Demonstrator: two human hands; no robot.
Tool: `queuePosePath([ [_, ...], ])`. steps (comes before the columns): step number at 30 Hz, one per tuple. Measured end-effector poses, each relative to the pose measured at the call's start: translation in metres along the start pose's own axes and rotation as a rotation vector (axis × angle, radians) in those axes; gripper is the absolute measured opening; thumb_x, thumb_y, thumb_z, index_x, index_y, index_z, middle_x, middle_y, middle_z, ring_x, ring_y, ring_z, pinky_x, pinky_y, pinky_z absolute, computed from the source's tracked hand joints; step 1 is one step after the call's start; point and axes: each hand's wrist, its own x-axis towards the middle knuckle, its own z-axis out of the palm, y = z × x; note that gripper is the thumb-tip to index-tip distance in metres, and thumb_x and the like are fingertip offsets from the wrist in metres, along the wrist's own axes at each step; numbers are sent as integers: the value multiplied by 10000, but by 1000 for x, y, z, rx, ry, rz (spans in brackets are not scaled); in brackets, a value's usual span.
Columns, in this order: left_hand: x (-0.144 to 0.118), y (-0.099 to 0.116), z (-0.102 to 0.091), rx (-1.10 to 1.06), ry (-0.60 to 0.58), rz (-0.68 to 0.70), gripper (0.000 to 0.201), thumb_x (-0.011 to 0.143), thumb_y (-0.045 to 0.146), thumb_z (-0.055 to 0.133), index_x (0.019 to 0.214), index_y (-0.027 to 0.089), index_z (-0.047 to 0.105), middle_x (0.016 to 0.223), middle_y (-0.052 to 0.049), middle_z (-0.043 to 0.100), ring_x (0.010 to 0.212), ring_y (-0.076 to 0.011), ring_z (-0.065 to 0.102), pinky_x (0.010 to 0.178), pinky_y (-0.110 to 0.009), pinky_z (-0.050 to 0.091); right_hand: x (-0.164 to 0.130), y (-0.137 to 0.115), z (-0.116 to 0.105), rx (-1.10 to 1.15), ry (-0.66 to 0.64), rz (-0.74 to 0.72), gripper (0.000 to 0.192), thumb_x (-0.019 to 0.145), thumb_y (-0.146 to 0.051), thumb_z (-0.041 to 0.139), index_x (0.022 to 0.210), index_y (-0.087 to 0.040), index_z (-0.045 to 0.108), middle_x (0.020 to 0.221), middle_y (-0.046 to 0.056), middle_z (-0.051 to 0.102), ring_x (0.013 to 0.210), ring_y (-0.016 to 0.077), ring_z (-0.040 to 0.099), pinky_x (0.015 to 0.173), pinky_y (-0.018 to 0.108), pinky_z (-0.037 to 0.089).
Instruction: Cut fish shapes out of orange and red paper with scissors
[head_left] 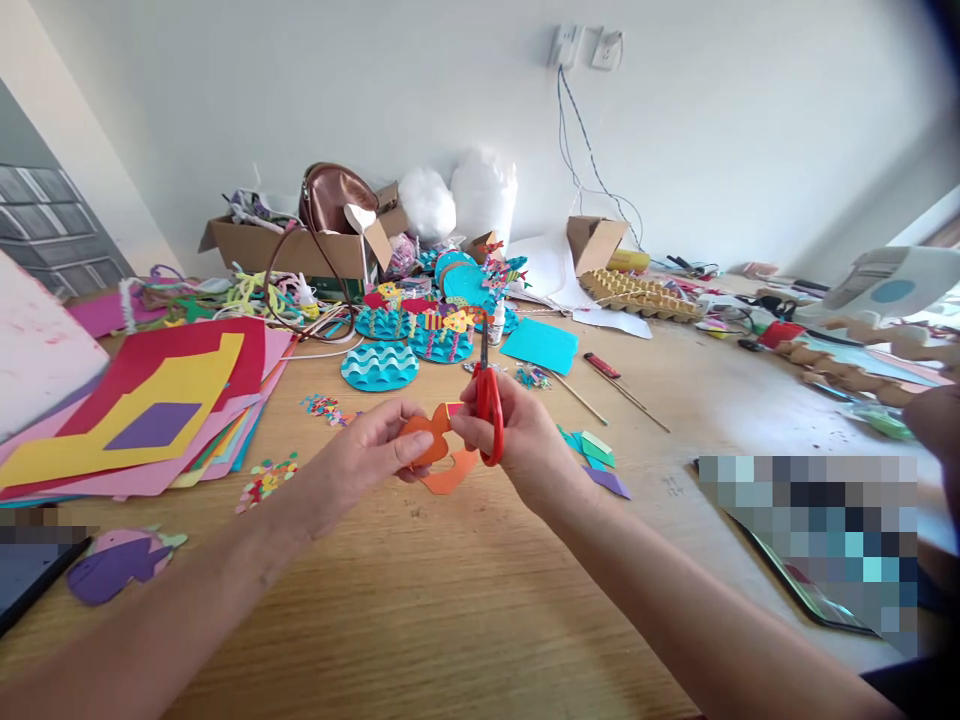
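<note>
My left hand [386,440] pinches an orange fish-shaped cutout [425,440] between thumb and fingers. Red-handled scissors [491,415] are in my right hand [517,430], their blades pointing up and away from me. The fingertips of that hand are close to the tail end of the cutout; whether they touch it I cannot tell. Under the hands lies a curved orange scrap [450,475]. Just right of my right hand are teal and purple scraps [606,480]. Blue round bases with wavy strips [380,366] and small decorated fish stand beyond the scissors.
Coloured sheets [225,420] are stacked at left, near loose confetti dots [270,482]. A purple fish cutout [112,570] lies front left beside a dark device [34,565]. Farther back are a cardboard box [262,250], a brown bag [337,200], a red cutter [600,366] and egg-carton trays [637,295].
</note>
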Motion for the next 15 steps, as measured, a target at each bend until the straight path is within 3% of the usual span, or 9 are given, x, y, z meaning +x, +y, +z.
queuePosePath([
  [5, 2, -13, 4, 50, 79, 6, 166, 775, 320, 529, 708, 167, 530, 608, 51, 440, 574, -101, 392, 558, -236, 317, -2, 14, 4, 71, 4, 38, 273, 645, -277, 678, 762, -182, 450, 624, -61, 503, 494, 61, 439, 427, 185, 312],
  [11, 3, -20, 0, 43, 123, -20, 168, 764, 324, 516, 684, 175, 506, 605, 56, 443, 576, -102, 382, 563, -231, 304, 1, 19, -5, 34, 45, 80, 245, 652, -246, 667, 767, -184, 459, 648, -53, 517, 502, 63, 442, 424, 186, 303],
  [15, 3, -21, -2, 76, 149, -29, 180, 759, 326, 504, 658, 179, 485, 588, 61, 416, 568, -100, 354, 552, -225, 291, 2, 21, -8, -10, -25, 114, 225, 689, -291, 655, 762, -177, 475, 649, -49, 511, 501, 65, 444, 419, 190, 302],
])
